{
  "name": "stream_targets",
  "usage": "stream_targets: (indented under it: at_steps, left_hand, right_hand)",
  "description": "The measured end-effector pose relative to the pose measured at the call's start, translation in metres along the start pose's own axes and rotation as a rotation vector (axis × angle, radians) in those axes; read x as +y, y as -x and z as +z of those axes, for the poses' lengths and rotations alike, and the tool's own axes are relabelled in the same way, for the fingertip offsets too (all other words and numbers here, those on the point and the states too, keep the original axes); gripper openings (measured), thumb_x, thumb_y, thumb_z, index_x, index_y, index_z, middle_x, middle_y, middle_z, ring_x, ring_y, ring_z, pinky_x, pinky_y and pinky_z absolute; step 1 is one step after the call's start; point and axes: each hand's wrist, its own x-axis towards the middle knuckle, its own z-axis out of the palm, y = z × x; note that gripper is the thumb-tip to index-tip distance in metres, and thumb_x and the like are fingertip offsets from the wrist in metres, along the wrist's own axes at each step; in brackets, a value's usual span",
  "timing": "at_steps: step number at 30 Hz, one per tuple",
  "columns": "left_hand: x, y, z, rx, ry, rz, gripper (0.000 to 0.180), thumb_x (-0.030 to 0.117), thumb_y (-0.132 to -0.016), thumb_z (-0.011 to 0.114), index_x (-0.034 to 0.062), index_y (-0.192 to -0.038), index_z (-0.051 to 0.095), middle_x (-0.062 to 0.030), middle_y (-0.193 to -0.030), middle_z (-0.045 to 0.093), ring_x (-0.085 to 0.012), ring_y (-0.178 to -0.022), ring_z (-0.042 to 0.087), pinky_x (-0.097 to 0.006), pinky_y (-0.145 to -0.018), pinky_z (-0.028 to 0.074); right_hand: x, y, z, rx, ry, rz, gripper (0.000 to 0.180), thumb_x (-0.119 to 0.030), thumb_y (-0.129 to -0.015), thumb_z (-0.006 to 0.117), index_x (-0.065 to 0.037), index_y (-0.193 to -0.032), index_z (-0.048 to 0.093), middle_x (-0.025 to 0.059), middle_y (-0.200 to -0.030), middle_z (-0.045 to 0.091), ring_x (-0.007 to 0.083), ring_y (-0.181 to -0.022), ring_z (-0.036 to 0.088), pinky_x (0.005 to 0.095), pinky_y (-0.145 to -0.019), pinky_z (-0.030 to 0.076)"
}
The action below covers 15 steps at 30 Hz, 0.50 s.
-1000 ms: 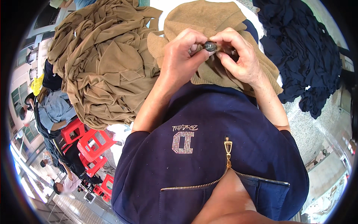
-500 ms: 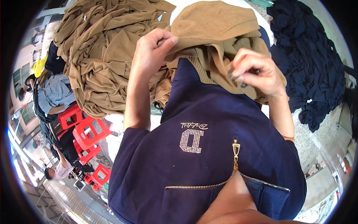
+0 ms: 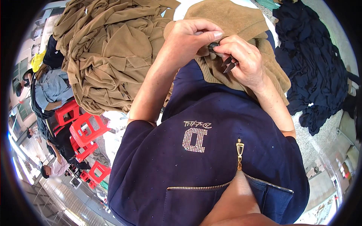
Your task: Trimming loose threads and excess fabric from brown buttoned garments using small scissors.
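Note:
A brown knit garment point(image 3: 230, 17) with ribbed edging lies over my lap. My left hand point(image 3: 188, 39) is closed on its fabric, thumb and forefinger pinched together. Close against it, my right hand point(image 3: 243, 60) is curled around small dark thread snips point(image 3: 228, 64), whose pointed blades stick out below the fingers. Between the fingertips of both hands sits a dark round button point(image 3: 213, 46) on the brown cloth. Whether a thread runs there is too small to tell.
A big heap of brown knit garments point(image 3: 109, 64) rises at the left. Dark navy garments point(image 3: 311, 60) are piled at the right. Red plastic stools point(image 3: 88, 128), folded grey-blue clothing point(image 3: 56, 90) and a person in a pale top point(image 3: 58, 165) are farther left.
My hands have come together over the garment: the left moved right, the right moved left and up. The snips' blades and the button now show more plainly.

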Motion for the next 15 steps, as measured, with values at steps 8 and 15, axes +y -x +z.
stream_targets:
  at_steps: [8, 15]
  left_hand:
    - [-0.006, -0.003, 0.007, 0.059, -0.070, 0.046, 0.016, 0.009, -0.088, 0.066, -0.0035, -0.097, 0.071, -0.0042, -0.081, 0.069, -0.0072, -0.072, 0.061, -0.022, -0.064, 0.050]
    - [-0.018, 0.002, 0.013, 0.121, -0.128, 0.222, 0.014, 0.007, -0.088, 0.066, -0.0025, -0.098, 0.071, -0.0047, -0.086, 0.071, -0.0075, -0.079, 0.062, -0.023, -0.071, 0.050]
  right_hand:
    - [0.006, 0.008, 0.001, -0.035, -0.013, 0.039, 0.029, 0.010, -0.064, 0.063, -0.001, -0.091, 0.064, 0.0080, -0.079, 0.060, 0.0238, -0.071, 0.062, 0.0333, -0.061, 0.050]
    - [0.004, 0.009, 0.000, -0.050, -0.066, 0.102, 0.032, 0.012, -0.063, 0.061, -0.001, -0.092, 0.064, 0.0083, -0.078, 0.060, 0.0231, -0.070, 0.063, 0.0321, -0.061, 0.050]
